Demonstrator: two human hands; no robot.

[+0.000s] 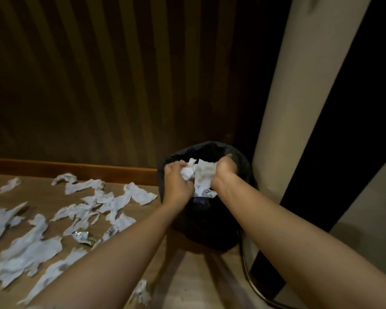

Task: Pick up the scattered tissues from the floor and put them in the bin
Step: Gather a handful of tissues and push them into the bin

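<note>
a: both hands over the bin (243, 161). left hand (176, 181) curls round a crumpled tissue wad (187, 172); right hand (224, 171) grips a flatter tissue sheet (203, 175).
b: relation to the bin mouth?
a: directly above it, so release looks like a straight drop.
b: remainder?
a: scattered tissues (112, 201) lie on the floor (194, 282) to the left, strips running roughly left-right; left hand is nearer, judged.

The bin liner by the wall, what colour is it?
Black. The bin liner shows as dark plastic bunched around the rim, seen in the head view, the only one.
</note>
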